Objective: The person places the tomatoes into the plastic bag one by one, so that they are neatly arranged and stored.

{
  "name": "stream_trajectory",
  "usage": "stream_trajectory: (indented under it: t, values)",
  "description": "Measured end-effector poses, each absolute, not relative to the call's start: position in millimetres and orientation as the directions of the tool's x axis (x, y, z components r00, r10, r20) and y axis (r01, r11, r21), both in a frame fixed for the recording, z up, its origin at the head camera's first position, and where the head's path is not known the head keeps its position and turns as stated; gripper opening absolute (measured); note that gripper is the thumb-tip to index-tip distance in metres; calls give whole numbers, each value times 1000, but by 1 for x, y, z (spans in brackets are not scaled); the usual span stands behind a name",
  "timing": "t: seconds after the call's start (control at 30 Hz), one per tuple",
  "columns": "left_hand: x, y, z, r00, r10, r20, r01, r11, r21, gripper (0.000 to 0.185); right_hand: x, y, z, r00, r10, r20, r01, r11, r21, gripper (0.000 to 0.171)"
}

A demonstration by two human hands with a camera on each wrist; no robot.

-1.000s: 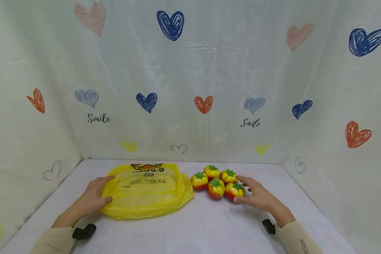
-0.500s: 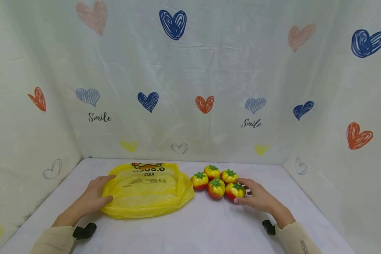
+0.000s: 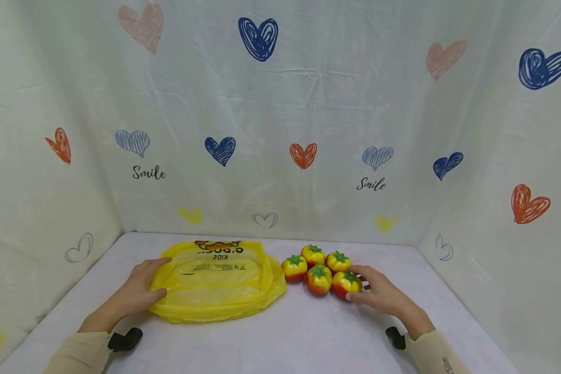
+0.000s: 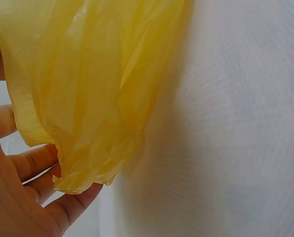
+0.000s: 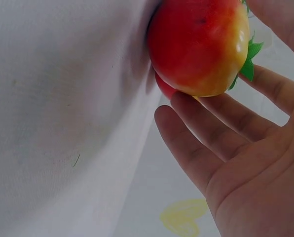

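Note:
A yellow plastic bag (image 3: 215, 288) with duck print lies flattened on the left of the table. My left hand (image 3: 140, 288) is at its left edge, thumb nearer me. In the left wrist view, the fingers extend loosely beside and behind the crinkled bag (image 4: 83, 89). Several red-and-yellow toy tomatoes with green leafy tops are grouped right of the bag. My right hand (image 3: 383, 292) spreads around the right side of the nearest-right tomato (image 3: 345, 286). In the right wrist view, the fingers reach past this tomato (image 5: 196, 49), which stays on the table; firm contact cannot be told.
Other toy tomatoes include a front-middle one (image 3: 318, 283), a left one (image 3: 294, 270), and a pair behind. The white table (image 3: 271, 343) is walled by a pale curtain (image 3: 271, 104) printed with hearts and "Smile". Black bands cross both wrists.
My right hand has lowered slightly, its fingers coming around the nearest-right tomato. The left hand and the bag look the same. The head view has shifted a little.

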State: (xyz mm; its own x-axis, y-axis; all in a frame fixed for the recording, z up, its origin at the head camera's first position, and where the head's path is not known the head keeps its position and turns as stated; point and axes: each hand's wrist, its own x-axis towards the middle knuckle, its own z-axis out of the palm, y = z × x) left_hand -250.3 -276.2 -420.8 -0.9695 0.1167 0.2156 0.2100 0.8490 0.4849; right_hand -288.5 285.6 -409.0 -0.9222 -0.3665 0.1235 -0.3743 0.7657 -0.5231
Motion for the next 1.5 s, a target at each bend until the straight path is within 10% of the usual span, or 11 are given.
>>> stream_trajectory:
  t: [1.5]
  values:
    - [-251, -278, -424, -971, 123, 207, 213, 843, 495, 72, -287, 280, -410, -935, -333, 120, -345, 782, -519, 60]
